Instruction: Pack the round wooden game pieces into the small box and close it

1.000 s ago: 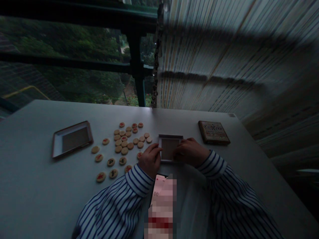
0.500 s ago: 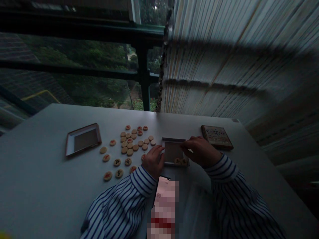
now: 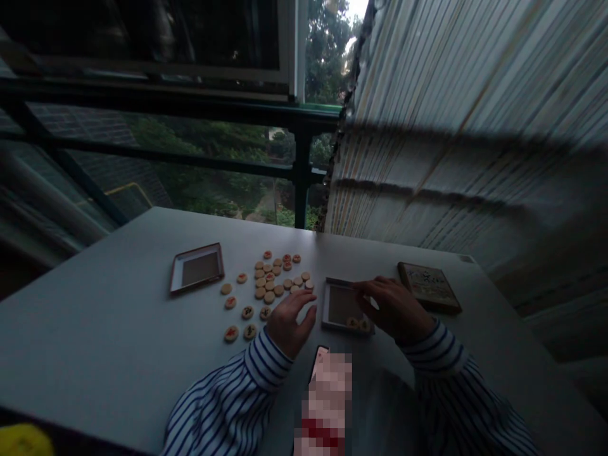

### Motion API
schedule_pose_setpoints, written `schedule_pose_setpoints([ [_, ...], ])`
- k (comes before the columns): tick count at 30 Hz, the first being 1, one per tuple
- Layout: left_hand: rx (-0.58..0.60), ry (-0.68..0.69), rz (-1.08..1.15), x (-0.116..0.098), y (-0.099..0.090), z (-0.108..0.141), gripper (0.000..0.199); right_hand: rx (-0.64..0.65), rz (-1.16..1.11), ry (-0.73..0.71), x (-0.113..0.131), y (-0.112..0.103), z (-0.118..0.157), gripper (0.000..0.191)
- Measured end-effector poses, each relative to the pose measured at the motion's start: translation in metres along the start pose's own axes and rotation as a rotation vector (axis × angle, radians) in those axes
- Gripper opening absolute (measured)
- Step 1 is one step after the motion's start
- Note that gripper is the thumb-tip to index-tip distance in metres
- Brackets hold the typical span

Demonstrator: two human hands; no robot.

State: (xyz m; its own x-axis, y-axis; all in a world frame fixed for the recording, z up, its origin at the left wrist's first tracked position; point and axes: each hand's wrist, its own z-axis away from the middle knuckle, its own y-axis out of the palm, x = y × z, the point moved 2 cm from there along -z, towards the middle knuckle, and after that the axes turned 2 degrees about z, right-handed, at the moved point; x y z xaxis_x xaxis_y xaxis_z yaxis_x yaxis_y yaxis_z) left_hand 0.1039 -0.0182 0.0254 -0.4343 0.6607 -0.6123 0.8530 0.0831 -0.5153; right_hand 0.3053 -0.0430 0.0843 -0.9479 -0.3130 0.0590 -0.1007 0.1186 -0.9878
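My left hand [image 3: 291, 322] hovers just left of a shallow open box [image 3: 342, 305], its thumb and fingers apart with nothing between them. Over the box's right side is my right hand [image 3: 396, 308], fingers stretched out and slightly bent, the thumb apart below them; I see nothing in it. Two round Chinese chess pieces, one of them a wooden disc [image 3: 352, 323], lie in the box's near right corner. Left of my left hand, several more Chinese chess pieces [image 3: 260, 292] are spread on the table, some showing red or black characters, others blank side up. My left hand partly covers some.
A second shallow tray, a box lid [image 3: 175, 278], lies at the left of the white table [image 3: 118, 329]. On the right rests a closed box [image 3: 431, 286] with printed characters. A phone [image 3: 319, 367] lies in front. Behind are a window railing [image 3: 301, 166] and a striped curtain [image 3: 394, 145].
My left hand has lifted off the box's left edge and its fingers have spread. My right hand stays over the box's right side. The whole view has shifted with my head.
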Motion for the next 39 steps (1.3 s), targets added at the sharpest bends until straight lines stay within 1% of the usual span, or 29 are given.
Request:
schedule_pose_setpoints([
  [6, -0.028, -0.057, -0.031, 0.019, -0.037, -0.002, 0.018, -0.058, 0.021, -0.031, 0.014, -0.002, -0.004, 0.021],
  [7, -0.013, -0.071, -0.042, 0.023, -0.042, -0.004, 0.018, -0.07, 0.024, -0.026, 0.017, -0.003, -0.005, 0.02],
  [9, -0.041, -0.091, -0.073, 0.031, -0.051, -0.01, 0.017, -0.08, 0.031, -0.018, 0.021, -0.004, -0.008, 0.019],
  [11, -0.046, -0.113, -0.101, 0.039, -0.055, -0.018, 0.018, -0.07, 0.044, -0.009, 0.026, -0.004, -0.012, 0.018],
  [15, -0.016, -0.141, -0.1, 0.051, -0.049, -0.036, 0.019, -0.028, 0.075, -0.002, 0.037, -0.003, -0.02, 0.02],
  [19, -0.032, -0.126, -0.116, 0.059, -0.037, -0.047, 0.019, 0.024, 0.107, 0.021, 0.044, -0.001, -0.03, 0.021],
  [22, -0.041, -0.076, -0.143, 0.063, -0.03, -0.044, 0.019, 0.065, 0.11, 0.022, 0.047, 0.003, -0.038, 0.021],
  [25, -0.065, -0.034, -0.183, 0.068, -0.026, -0.036, 0.02, 0.088, 0.098, 0.027, 0.05, 0.011, -0.048, 0.021],
  [32, -0.029, -0.021, -0.267, 0.074, -0.018, -0.024, 0.019, 0.115, 0.106, 0.026, 0.062, 0.038, -0.073, 0.021],
  [39, -0.013, 0.002, -0.296, 0.074, -0.016, -0.022, 0.018, 0.122, 0.173, 0.088, 0.063, 0.054, -0.08, 0.024],
])
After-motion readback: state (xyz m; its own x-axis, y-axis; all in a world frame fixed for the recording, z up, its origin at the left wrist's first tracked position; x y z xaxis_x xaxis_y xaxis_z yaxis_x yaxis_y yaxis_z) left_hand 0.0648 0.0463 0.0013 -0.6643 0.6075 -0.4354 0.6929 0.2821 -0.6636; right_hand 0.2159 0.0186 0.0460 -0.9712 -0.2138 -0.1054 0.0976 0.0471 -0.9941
